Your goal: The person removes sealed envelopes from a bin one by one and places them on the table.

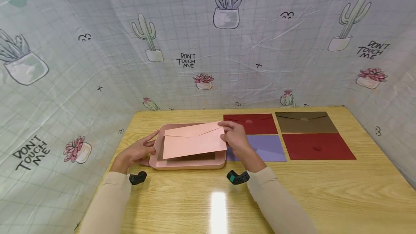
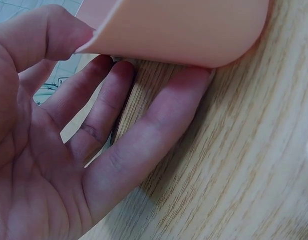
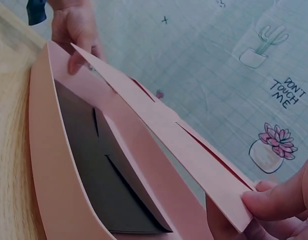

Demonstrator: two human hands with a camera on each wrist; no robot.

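A pink envelope (image 1: 195,142) is held at its right end by my right hand (image 1: 235,138), thumb on one face and fingers on the other in the right wrist view. It slants over a shallow pink tray (image 1: 188,167), its right end higher. Inside the tray lies a dark grey-brown envelope (image 3: 103,165), mostly covered in the head view. My left hand (image 1: 139,151) grips the tray's left end. The left wrist view shows the thumb over the rim and the other fingers (image 2: 154,130) reaching to its underside.
Right of the tray, envelopes lie flat on the wooden table (image 1: 175,201): a red one (image 1: 260,120), a purple one (image 1: 269,145), a brown one (image 1: 305,124) and another red one (image 1: 316,152). A patterned curtain (image 1: 247,75) hangs behind and at the sides.
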